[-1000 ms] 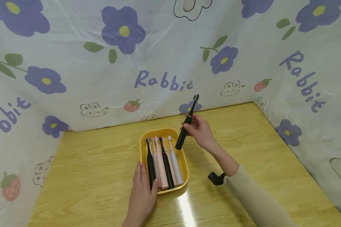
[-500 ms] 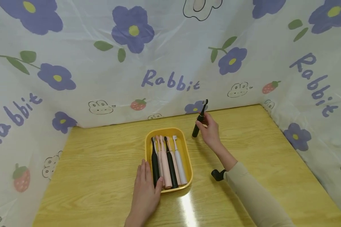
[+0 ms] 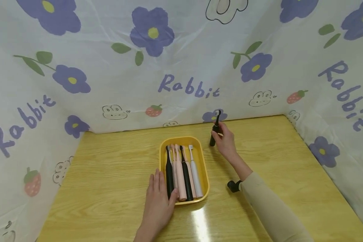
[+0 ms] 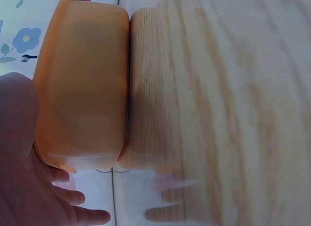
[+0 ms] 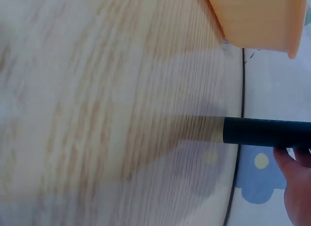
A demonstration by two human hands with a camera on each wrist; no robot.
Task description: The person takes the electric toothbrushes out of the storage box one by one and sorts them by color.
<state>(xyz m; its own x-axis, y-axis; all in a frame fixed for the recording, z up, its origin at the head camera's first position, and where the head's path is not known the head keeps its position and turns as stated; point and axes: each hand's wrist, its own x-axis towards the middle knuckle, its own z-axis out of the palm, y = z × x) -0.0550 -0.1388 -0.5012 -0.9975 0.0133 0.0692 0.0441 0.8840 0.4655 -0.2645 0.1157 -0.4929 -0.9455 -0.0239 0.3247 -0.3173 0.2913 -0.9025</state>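
My right hand (image 3: pixel 226 140) pinches a black electric toothbrush (image 3: pixel 212 139) between thumb and fingers, beyond the right side of the yellow tray (image 3: pixel 206 181). The toothbrush stands nearly upright with its bristles at the top. In the right wrist view, the bottom of its black handle (image 5: pixel 262 132) is right at the tabletop. My left hand (image 3: pixel 159 201) rests along the tray's front left corner, fingers straight and thumb at the rim. Inside the tray lie several more electric toothbrushes side by side, among them a black one (image 3: pixel 186 178), a pink one (image 3: pixel 180 181) and a white one (image 3: pixel 196 178).
The tray sits on a wood-grain table (image 3: pixel 115 174). White patterned cloth (image 3: pixel 187 60) walls in the back and both sides. A small black rounded object (image 3: pixel 233 186) shows beside the right cuff.
My right hand has carried the black toothbrush from above the tray's right edge rightward and down to the table, tipping it more upright. The left hand has stayed on the tray; the head view has shifted.
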